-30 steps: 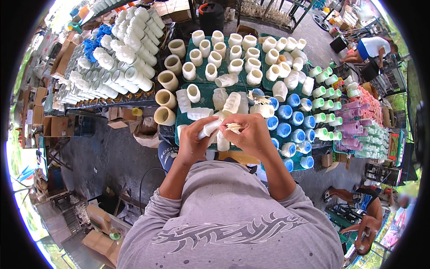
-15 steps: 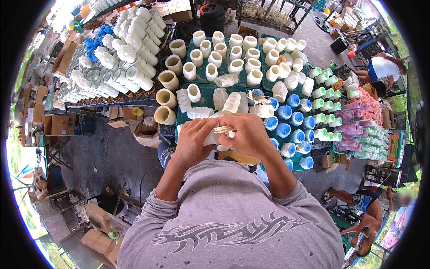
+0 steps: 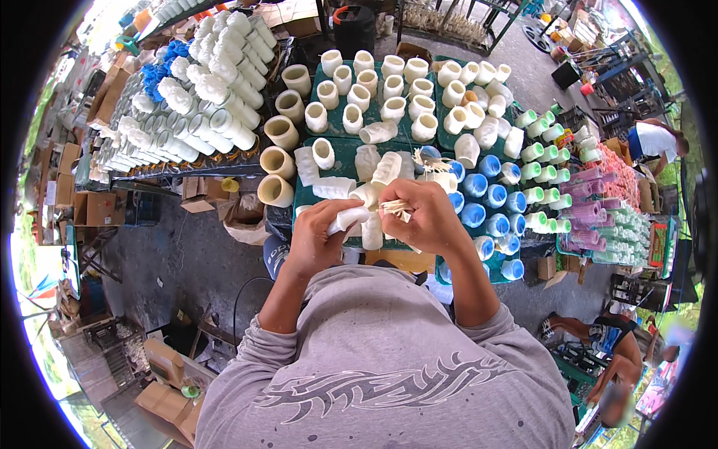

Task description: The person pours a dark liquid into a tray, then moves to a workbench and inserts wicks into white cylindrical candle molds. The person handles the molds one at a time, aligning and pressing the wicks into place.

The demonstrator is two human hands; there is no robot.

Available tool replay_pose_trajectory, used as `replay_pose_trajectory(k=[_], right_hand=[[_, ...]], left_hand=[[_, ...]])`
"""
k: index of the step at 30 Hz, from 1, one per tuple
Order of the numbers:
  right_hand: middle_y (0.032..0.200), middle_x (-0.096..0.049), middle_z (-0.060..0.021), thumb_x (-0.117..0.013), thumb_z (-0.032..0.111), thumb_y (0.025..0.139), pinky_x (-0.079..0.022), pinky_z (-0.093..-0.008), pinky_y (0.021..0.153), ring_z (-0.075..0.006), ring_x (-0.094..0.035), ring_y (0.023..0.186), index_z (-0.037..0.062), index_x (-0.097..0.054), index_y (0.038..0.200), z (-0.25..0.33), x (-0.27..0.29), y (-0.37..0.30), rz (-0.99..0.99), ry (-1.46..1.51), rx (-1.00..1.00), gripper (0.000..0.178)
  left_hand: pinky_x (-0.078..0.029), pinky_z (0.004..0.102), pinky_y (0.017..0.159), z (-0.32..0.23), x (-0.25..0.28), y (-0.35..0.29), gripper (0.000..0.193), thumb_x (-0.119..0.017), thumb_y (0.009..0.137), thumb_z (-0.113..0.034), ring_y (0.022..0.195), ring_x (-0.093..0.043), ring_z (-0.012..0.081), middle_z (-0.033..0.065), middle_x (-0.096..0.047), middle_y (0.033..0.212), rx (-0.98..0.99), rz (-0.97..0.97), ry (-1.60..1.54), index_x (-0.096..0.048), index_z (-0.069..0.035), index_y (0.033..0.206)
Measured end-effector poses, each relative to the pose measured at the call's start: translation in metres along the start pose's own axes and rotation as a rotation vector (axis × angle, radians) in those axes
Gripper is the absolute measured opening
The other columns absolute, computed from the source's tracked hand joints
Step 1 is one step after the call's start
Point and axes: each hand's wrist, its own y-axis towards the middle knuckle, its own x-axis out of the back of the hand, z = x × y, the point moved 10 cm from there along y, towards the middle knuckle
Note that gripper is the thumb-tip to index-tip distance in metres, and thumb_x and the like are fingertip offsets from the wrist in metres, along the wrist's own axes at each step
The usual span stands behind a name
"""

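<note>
The left hand (image 3: 318, 236) is closed around a white moulded figurine (image 3: 350, 219), held just above the near edge of the green table (image 3: 340, 146); its long axis lies roughly level, one end pointing right toward the other hand. The right hand (image 3: 426, 217) pinches a small bundle of pale sticks (image 3: 396, 209) in curled fingers, tips pointing left and touching the figurine. Blue-topped pots (image 3: 479, 202) stand just beside that hand.

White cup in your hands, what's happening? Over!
Left hand grips white cup. Right hand pinches pale fibre bundle beside it. Nothing between them.
</note>
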Motion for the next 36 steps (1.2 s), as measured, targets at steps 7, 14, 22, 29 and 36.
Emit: replay_pose_trajectory(k=[7,14,22,29,36], right_hand=[[0.087,-0.073,-0.0121,-0.077,0.022,0.079,-0.054,-0.043,0.071,-0.0346,-0.071,0.079,0.0072,-0.07,0.097,0.021,-0.014,0.0,0.028,-0.177,0.122,0.025],[0.088,-0.073,-0.0147,-0.077,0.023,0.078,-0.054,-0.0443,0.074,-0.0362,-0.071,0.083,0.006,-0.07,0.098,0.022,-0.018,0.001,0.097,-0.206,0.114,0.027],[0.09,-0.074,-0.0105,-0.075,0.015,0.079,-0.054,-0.0443,0.074,-0.0344,-0.072,0.084,0.0074,-0.073,0.095,0.03,-0.026,0.007,0.196,-0.245,0.192,0.018],[0.091,-0.075,-0.0067,-0.074,0.001,0.074,-0.054,-0.0397,0.067,-0.0315,-0.071,0.078,0.0099,-0.079,0.099,0.025,-0.024,0.009,0.124,-0.251,0.277,0.028],[0.102,-0.074,-0.0101,-0.076,0.007,0.081,-0.056,-0.0398,0.075,-0.0329,-0.072,0.086,0.0089,-0.077,0.106,0.013,-0.017,0.007,0.127,-0.076,0.136,0.025]], left_hand=[[-0.058,0.0398,0.084,-0.016,0.003,-0.001,0.034,-0.078,0.08,0.003,0.096,-0.074,0.0341,0.013,-0.077,0.107,-0.096,-0.001,0.135,-0.075,-0.003,0.113],[-0.057,0.0416,0.081,-0.026,0.006,0.0,0.042,-0.077,0.072,0.005,0.093,-0.073,0.0361,0.0127,-0.077,0.104,-0.098,0.021,0.16,-0.074,-0.003,0.114],[-0.051,0.0465,0.098,-0.04,-0.008,0.005,0.066,-0.087,0.079,-0.014,0.113,-0.067,0.0395,0.0168,-0.07,0.127,-0.078,0.26,0.216,-0.061,-0.004,0.138],[-0.051,0.0467,0.102,-0.026,-0.003,0.006,0.08,-0.091,0.079,-0.019,0.12,-0.064,0.0416,0.019,-0.067,0.131,-0.071,0.177,0.112,-0.054,-0.005,0.148],[-0.056,0.0437,0.093,-0.023,0.011,0.007,0.078,-0.092,0.077,-0.017,0.106,-0.071,0.0381,0.0189,-0.071,0.121,-0.03,0.142,0.058,-0.058,-0.005,0.146]])
